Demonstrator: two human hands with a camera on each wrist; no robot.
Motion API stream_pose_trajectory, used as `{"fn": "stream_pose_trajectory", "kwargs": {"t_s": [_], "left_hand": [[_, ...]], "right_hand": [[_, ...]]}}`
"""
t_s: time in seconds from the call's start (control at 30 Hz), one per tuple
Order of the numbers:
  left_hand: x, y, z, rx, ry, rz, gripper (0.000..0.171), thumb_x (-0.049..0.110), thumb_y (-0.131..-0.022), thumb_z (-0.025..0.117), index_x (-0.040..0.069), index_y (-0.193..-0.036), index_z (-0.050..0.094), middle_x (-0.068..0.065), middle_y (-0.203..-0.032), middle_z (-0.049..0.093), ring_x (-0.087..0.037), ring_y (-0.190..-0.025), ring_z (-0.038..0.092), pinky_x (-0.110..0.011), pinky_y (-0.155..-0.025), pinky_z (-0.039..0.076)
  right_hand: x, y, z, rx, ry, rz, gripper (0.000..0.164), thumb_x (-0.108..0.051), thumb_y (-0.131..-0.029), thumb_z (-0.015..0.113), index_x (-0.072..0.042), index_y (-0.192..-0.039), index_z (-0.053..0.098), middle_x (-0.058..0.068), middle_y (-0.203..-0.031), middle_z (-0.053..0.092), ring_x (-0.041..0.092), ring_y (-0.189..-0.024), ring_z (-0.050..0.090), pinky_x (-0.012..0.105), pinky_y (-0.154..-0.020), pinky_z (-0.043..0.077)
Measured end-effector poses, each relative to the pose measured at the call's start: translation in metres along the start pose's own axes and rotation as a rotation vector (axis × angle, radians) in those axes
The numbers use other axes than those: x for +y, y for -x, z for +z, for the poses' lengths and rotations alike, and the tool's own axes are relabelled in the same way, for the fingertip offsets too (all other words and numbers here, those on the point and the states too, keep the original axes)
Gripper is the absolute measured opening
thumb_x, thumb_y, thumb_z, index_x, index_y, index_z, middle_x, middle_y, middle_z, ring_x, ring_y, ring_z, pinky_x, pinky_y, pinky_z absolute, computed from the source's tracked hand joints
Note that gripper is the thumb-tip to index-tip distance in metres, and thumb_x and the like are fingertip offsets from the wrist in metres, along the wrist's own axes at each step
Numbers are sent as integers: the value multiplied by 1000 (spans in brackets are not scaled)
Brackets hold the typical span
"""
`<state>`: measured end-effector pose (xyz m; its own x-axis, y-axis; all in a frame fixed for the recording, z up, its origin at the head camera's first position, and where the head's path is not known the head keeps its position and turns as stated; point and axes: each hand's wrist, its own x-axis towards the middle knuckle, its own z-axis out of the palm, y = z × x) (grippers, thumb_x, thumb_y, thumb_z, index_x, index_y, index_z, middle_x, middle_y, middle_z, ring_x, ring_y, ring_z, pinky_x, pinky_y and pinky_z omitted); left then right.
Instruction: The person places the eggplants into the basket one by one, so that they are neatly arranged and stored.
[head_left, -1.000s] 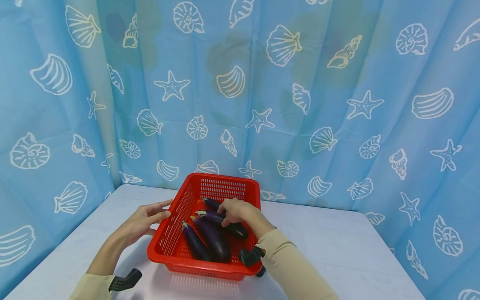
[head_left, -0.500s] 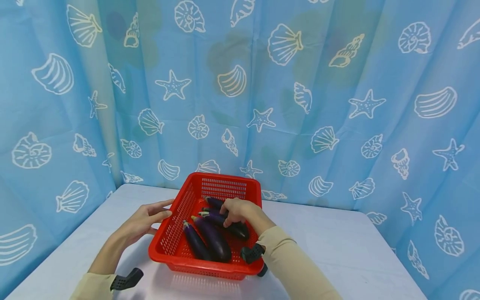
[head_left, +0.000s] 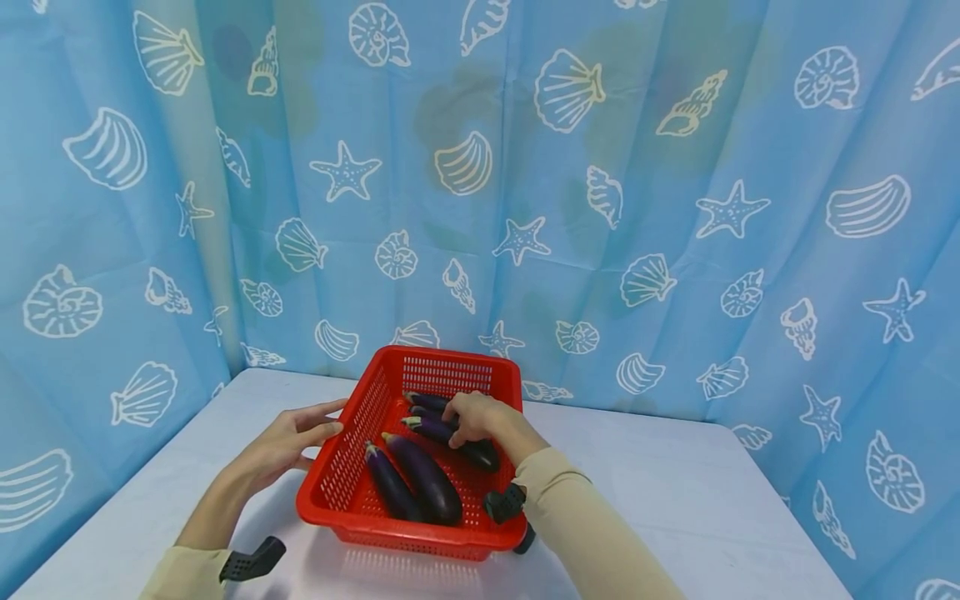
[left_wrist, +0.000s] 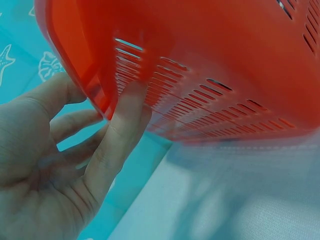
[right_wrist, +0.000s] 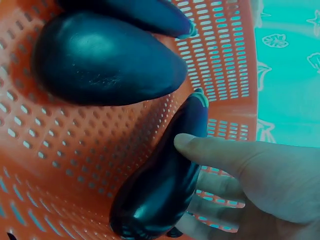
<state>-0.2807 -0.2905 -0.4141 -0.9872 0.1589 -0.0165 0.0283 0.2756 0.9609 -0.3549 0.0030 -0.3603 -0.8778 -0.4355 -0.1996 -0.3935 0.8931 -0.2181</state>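
A red plastic basket [head_left: 491, 546] with slotted walls holds several dark purple eggplants. My right hand [head_left: 480, 421] reaches into it and grips an eggplant [head_left: 431, 427] by its side. In the right wrist view the thumb lies across the top of this eggplant [right_wrist: 157, 185], with the other fingers partly hidden behind it. Two more eggplants [head_left: 431, 483] lie side by side at the near left of the basket. Farther back, another eggplant [head_left: 427, 402] is partly covered by my right hand. My left hand [head_left: 281, 442] touches the basket's left rim and outer wall with extended fingers.
The basket stands on a white-covered table [head_left: 645, 492]. A blue curtain [head_left: 465, 208] printed with white shells and starfish hangs behind and at both sides. Each wrist carries a small black camera mount [head_left: 253, 562].
The gripped eggplant has shifted slightly right along with my right hand. A stem of an eggplant behind it shows more now. My left hand stays at the basket's left side.
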Motion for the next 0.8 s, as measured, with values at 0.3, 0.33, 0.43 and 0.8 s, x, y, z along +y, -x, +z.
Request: {"fn": "stream_pose_trajectory", "kwargs": {"t_s": [0.3,0.33,0.43,0.8], "left_hand": [[0,0,1,2,-1,-2,70,39,-93,65,17,-153,36,-21,-143,53,-25,-112,66,-47,-80,60],[0,0,1,2,0,-2,70,39,-93,65,17,-153,36,-21,-143,53,-25,-112,66,-47,-80,60],[0,0,1,2,1,-1,70,39,-93,65,17,-153,36,-21,-143,53,-25,-112,66,-47,-80,60],[0,-1,0,4,1,-1,71,39,-92,65,17,-153,36,-21,-144,52,-25,-112,66,-47,-79,61]], "right_hand": [[1,-3,2,-18,-3,-7,42,-23,-82,80,-21,-122,68,4,-104,65,18,-91,54,37,-93,54],[1,-3,2,-20,-6,-4,42,-23,-82,80,-21,-122,69,4,-104,64,18,-91,54,37,-93,54],[0,-2,3,-27,-26,8,43,-22,-81,81,-22,-122,69,3,-103,63,19,-91,54,39,-93,54],[-1,-2,5,-45,-22,10,45,-16,-76,84,-23,-118,70,3,-106,65,17,-94,58,40,-97,54]]}}
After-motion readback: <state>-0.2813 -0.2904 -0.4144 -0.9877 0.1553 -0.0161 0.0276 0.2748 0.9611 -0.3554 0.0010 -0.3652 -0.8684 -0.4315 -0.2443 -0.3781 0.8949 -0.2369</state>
